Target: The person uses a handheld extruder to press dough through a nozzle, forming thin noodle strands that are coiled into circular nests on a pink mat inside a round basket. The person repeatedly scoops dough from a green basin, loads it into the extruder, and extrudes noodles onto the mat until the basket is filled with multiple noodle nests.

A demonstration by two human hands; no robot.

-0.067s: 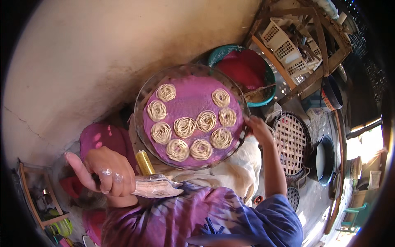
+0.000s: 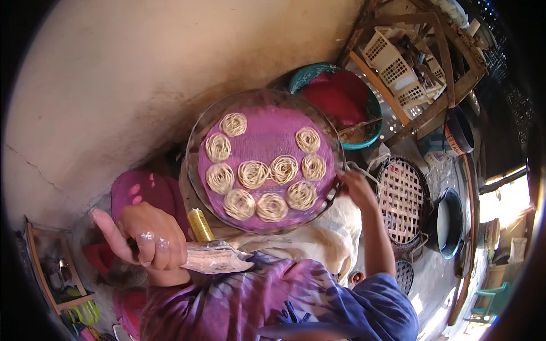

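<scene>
Teal basin with red lining beside white plastic baskets on wooden rack; woven bamboo tray near dark pan; pink stool.

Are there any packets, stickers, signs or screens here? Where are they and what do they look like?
Clear plastic bag: in the left hand, low and left of the round tray; crinkled, see-through, whitish inside.
No labels, signs or screens show clearly enough to tell.
</scene>
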